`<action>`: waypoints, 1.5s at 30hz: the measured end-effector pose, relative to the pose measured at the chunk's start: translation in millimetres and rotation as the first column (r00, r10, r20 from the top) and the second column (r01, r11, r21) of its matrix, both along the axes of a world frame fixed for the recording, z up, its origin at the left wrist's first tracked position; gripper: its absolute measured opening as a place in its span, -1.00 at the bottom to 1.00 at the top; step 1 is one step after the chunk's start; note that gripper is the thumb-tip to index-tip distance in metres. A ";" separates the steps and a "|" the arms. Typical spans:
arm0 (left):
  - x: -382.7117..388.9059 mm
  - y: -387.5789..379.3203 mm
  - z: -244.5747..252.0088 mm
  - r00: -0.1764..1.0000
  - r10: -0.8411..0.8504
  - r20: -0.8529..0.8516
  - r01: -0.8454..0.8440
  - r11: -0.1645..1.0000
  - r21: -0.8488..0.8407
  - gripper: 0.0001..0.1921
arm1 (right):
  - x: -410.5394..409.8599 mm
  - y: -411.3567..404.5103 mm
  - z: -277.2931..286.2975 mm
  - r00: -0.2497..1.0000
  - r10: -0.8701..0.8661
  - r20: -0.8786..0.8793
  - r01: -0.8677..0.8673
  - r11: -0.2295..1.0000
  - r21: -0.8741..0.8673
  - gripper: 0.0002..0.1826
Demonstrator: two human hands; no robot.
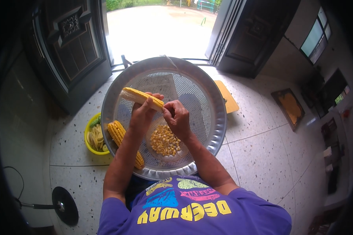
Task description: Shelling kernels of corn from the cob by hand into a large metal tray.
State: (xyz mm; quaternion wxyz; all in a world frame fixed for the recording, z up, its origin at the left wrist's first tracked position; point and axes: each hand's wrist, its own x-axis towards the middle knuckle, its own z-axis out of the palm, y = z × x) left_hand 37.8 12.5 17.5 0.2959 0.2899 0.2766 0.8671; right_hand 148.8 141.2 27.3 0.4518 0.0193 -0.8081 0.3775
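My left hand (142, 111) holds a partly stripped ear of yellow corn (144, 97) at a tilt over a large round perforated metal tray (220, 120). Pale bare cob shows along the ear's left side, while kernels still cover its upper face. At the ear's right end, the curled fingers of my right hand (177, 118) pinch its tip; the exact fingertip contact is partly hidden. Below my hands, a clear bowl (164, 159) in the tray contains loose yellow kernels (164, 140). Another full ear (116, 132) rests at the tray's left, partly covered by my left forearm.
Left of the tray, a yellow basin (87, 144) holds pale slices (95, 137) and a green vegetable. A wooden board (228, 98) shows behind the tray's right rim. Dark double doors (76, 50) stand open ahead. A round black stand base (65, 205) is at lower left.
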 end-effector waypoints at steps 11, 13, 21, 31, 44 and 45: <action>-15.7 -0.8 -10.7 0.986 -0.083 0.146 0.068 0.992 0.105 -0.74 | 12.9 24.1 15.9 0.814 0.546 0.198 -0.435 0.800 -0.413 -0.89; -17.3 -2.2 -10.3 0.984 -0.084 0.159 0.067 0.992 0.108 -0.73 | 13.3 29.9 17.3 0.763 0.599 0.241 -0.493 0.782 -0.381 -0.89; -14.6 -4.5 -6.0 0.983 -0.072 0.172 0.055 0.994 0.097 -0.72 | 14.9 34.7 17.8 0.648 0.559 0.517 -0.544 0.815 -0.199 -0.81; -15.9 -5.4 -8.1 0.963 -0.109 0.244 0.076 0.987 0.141 -0.81 | 7.5 8.0 9.9 0.769 0.562 0.304 -0.351 0.769 -0.534 -0.73; -6.7 -3.0 1.5 0.974 -0.134 0.183 0.116 0.987 0.108 -0.76 | 9.5 -6.4 15.4 0.713 0.637 0.293 -0.354 0.688 -0.634 -0.60; -8.1 -3.2 -2.0 0.972 -0.131 0.194 0.115 0.989 0.093 -0.75 | 9.0 -5.4 14.9 0.715 0.636 0.290 -0.356 0.689 -0.632 -0.60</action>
